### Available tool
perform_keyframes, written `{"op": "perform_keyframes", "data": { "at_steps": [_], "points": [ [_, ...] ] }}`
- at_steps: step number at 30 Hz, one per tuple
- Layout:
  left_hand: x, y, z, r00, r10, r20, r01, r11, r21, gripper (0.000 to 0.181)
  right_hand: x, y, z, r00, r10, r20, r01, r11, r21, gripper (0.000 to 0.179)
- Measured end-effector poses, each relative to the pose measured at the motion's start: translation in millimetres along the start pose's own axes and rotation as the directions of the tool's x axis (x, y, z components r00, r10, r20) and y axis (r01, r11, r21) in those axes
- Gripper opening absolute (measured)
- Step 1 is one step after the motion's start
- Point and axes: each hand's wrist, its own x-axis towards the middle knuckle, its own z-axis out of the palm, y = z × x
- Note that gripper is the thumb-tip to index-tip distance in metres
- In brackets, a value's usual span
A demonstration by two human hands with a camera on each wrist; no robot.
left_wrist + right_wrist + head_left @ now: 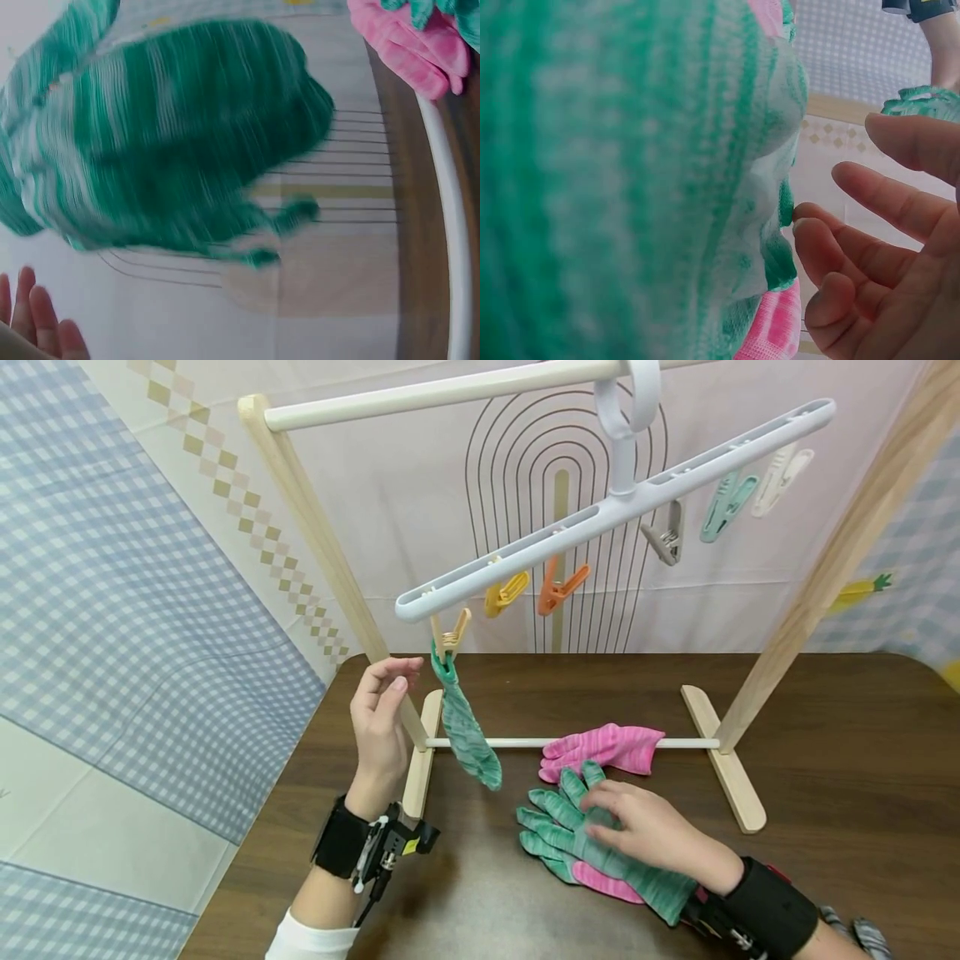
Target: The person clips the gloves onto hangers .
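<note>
A green striped glove [467,718] hangs from a wooden clothespin [452,635] at the left end of the white hanger [517,556]. Just left of it, my left hand [381,718] is raised with loosely bent fingers, apart from the glove. In the left wrist view the hanging glove [180,127] looks blurred. My right hand [648,827] is over another green glove [577,835] lying on the table, its fingers loosely bent around nothing. The right wrist view shows those fingers [885,202] beside the glove [630,180]; whether a fingertip touches it I cannot tell.
A pink glove [600,750] lies by the rack's lower bar [517,743]; more pink [607,883] shows under the green glove. Yellow [506,593], orange [562,587], grey [666,535], teal [727,506] and white [782,478] clips hang from the hanger. Wooden posts [817,568] flank it.
</note>
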Motion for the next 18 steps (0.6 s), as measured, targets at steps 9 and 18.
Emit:
{"op": "perform_keyframes", "data": {
  "at_steps": [9,18],
  "points": [
    [-9.1,25.3,20.0,0.958,0.263,-0.113,-0.259,0.965,0.047,0.024,-1.0,1,-1,0.998,0.015,0.065,-0.016,1.000,0.009,0.022],
    [-18.9,53.1,47.7,0.892,0.452,-0.014,-0.452,0.892,-0.006,0.028,-2.6,1,0,0.994,0.012,0.106,-0.015,0.999,0.029,0.025]
  ]
}}
